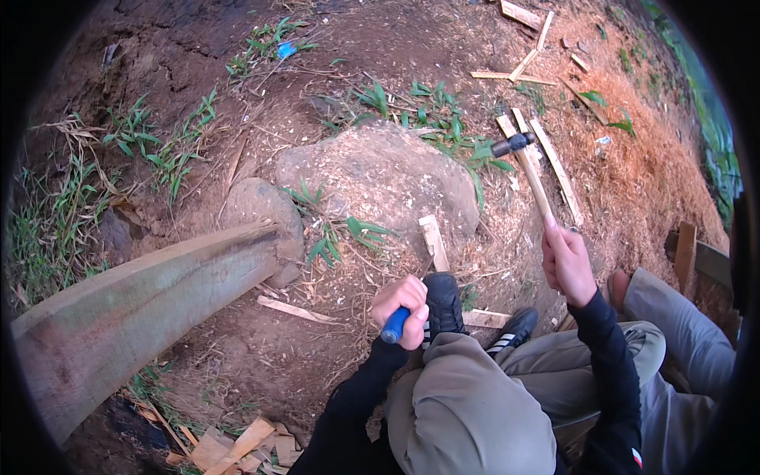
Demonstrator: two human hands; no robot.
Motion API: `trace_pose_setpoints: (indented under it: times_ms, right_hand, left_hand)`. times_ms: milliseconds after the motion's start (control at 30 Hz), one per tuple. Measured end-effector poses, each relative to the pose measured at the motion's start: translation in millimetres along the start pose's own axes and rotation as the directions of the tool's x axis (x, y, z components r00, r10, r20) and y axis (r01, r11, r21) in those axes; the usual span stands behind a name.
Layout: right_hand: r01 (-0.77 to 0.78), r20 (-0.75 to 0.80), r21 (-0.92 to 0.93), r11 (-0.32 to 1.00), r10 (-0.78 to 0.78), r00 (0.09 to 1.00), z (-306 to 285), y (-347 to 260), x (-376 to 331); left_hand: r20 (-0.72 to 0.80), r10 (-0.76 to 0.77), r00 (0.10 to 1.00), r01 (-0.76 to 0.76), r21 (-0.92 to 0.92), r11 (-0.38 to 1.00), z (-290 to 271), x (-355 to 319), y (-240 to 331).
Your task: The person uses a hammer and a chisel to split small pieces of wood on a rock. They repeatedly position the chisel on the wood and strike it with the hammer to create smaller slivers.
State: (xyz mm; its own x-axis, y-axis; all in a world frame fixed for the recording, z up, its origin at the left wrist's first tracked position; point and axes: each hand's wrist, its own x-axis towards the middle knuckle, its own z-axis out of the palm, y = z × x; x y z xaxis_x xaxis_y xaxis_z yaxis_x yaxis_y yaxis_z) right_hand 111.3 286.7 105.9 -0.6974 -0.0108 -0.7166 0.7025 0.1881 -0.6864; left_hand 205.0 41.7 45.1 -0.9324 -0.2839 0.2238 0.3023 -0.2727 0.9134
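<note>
Dirt ground (237, 340), hands gripping chisel (393, 326), raised hammer (529, 170)

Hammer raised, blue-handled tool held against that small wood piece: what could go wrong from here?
1. The left hand grips the blue-handled tool close to the wood piece; a swing of the hammer that goes astray could hit the fingers.
2. The black shoe sits right beside the left hand, also near the hammer's path.
3. The wood piece rests on loose soil against the rock and might slip.
</note>
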Motion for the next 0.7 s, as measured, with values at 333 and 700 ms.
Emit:
trace_pose_setpoints:
  times_ms: [333,700]
  right_hand:
    - [0.173,-0.231,-0.261,0.950,-0.235,0.944,110,114,34]
    - [0.291,-0.243,-0.355,0.888,-0.389,0.889,149,131,51]
  left_hand:
    - [-0.136,-0.273,0.952,0.295,0.641,0.709,-3,47,5]
    - [0.229,-0.543,0.808,-0.009,0.926,0.377,-21,54,-60]
